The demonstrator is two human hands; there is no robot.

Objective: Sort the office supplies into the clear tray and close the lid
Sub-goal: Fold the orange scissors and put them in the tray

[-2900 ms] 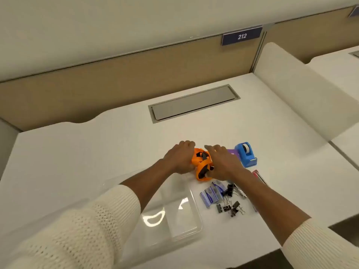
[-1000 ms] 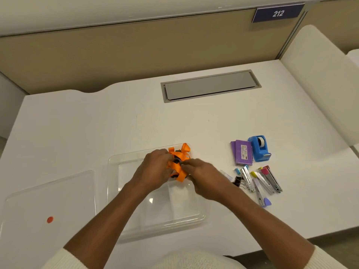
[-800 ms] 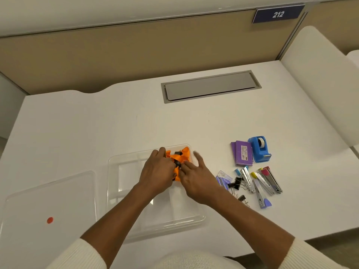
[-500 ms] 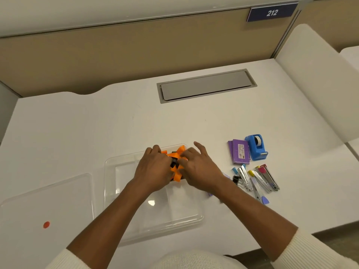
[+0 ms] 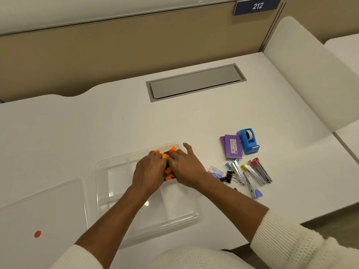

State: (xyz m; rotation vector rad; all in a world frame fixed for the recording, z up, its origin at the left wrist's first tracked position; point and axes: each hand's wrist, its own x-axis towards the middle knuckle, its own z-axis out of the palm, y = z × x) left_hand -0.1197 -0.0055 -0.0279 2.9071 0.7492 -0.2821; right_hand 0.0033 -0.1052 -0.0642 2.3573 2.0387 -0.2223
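The clear tray (image 5: 116, 214) with dividers lies in front of me on the white desk. In its far right compartment sit several orange-and-black tape dispensers (image 5: 168, 152). My left hand (image 5: 148, 172) and my right hand (image 5: 185, 167) press together over them, fingers curled on the orange pieces; most of the pile is hidden beneath. The clear lid (image 5: 41, 220) with a red dot lies flat left of the tray. To the right lie several small staplers (image 5: 250, 172), black binder clips (image 5: 228, 176), purple staple boxes (image 5: 231, 146) and a blue tape dispenser (image 5: 248, 141).
A grey cable hatch (image 5: 195, 81) is set into the desk at the back. A white side panel (image 5: 310, 74) rises at the right, and a beige partition (image 5: 116, 47) closes the back. The desk's front edge runs just below the tray.
Both hands carried the orange dispensers from the desk into the tray's far right compartment. Over the last second they closed down tighter over the pile and shifted slightly.
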